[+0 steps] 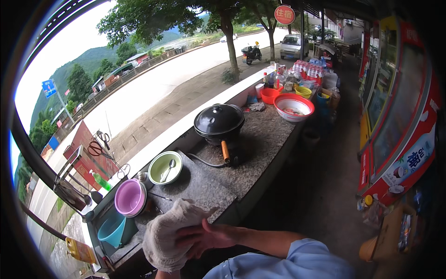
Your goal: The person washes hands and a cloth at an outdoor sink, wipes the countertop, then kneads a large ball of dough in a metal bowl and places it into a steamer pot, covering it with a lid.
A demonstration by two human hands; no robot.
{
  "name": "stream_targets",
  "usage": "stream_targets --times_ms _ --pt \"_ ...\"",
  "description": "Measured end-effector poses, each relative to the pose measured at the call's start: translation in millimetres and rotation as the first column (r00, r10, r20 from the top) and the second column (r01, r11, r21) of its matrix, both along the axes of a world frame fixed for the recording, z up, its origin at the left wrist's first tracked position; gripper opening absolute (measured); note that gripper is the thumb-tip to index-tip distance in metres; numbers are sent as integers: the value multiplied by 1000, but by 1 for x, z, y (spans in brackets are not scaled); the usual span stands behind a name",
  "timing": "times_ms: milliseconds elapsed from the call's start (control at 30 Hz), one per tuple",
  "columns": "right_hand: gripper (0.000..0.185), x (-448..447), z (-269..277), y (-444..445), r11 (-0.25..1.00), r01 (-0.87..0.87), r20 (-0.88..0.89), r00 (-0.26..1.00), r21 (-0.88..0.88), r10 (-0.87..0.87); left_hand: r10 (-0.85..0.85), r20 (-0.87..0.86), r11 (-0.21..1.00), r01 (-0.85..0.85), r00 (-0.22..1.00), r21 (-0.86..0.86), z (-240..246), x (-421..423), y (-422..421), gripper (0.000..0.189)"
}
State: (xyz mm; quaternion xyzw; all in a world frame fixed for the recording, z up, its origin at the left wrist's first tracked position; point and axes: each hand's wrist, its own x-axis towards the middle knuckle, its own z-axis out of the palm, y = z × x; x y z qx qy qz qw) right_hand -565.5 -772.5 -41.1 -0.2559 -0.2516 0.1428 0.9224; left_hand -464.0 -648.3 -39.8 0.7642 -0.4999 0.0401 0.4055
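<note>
A bunched off-white towel (167, 233) wraps over my left hand (168, 274); only the wrist shows below it, and the fingers are hidden. My right hand (205, 238) lies against the towel's right side with fingers apart and thumb raised. Just beyond the towel is the grey stone slab (205, 188) of the counter. On it stands a pale green bowl (165, 167) with a metal spoon (168, 170) inside. To its left a pink plastic basin (130, 197) sits on other bowls. Farther along, a lidded black wok (219, 121) with a wooden handle (225, 152) rests on a burner.
A teal plastic container (112, 232) stands at the near left. Scissors (95, 148) and ladles hang by a green soap bottle (101, 180). Toward the far end are a red-rimmed basin (293, 107), a red dipper (270, 95) and bottles. A drinks fridge (400, 115) flanks the walkway right.
</note>
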Motion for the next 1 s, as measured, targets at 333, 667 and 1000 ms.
stream_targets --times_ms 333,667,1000 --pt "51 -13 10 -10 953 199 -196 968 230 -155 -108 212 980 68 971 189 -2 -30 -40 30" --pt "41 -17 -1 10 908 237 -480 876 346 -46 -590 -603 631 160 -536 -759 15 -28 -29 65" --pt "69 3 -34 14 216 480 337 812 -850 -477 -856 -471 494 -606 -213 -624 -107 -50 22 65"
